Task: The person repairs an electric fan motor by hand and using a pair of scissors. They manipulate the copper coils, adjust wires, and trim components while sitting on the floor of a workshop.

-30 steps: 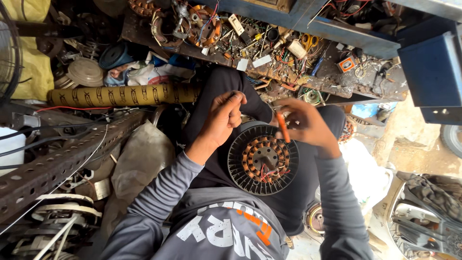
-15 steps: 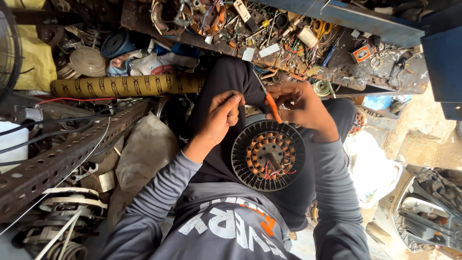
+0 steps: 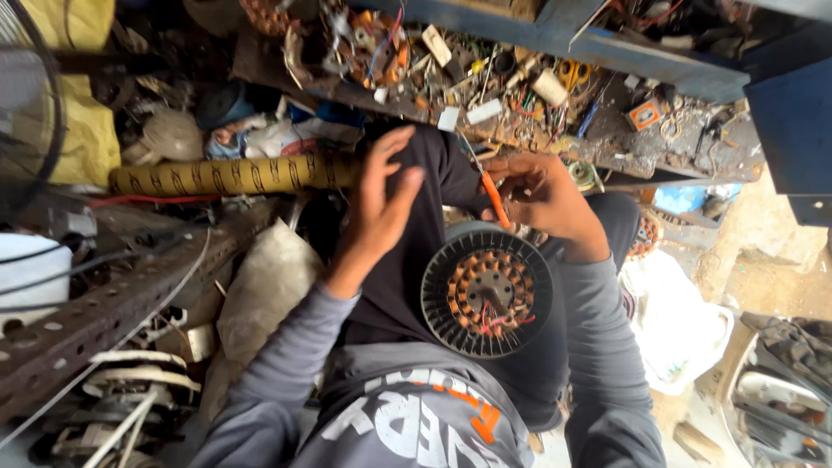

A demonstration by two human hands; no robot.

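Observation:
A round motor stator (image 3: 487,290) with copper windings and a black finned rim rests on my lap, against my dark trousers. My right hand (image 3: 542,199) is closed around an orange-handled tool (image 3: 494,198) whose metal tip points up toward the cluttered bench. That hand sits just above the stator's upper rim. My left hand (image 3: 381,195) is raised off the stator with its fingers spread and holds nothing. Thin red wires stick out near the stator's centre.
A cluttered workbench (image 3: 520,121) with wires, small parts and tape runs across the top. A yellow patterned tube (image 3: 234,176) lies to the left. A perforated rusty metal bar (image 3: 104,312) and a white bag (image 3: 269,286) are at lower left; white cloth (image 3: 676,329) at right.
My left hand has lifted away from the stator's rim and opened its fingers. My right hand with the orange tool has stayed close to the stator's top edge.

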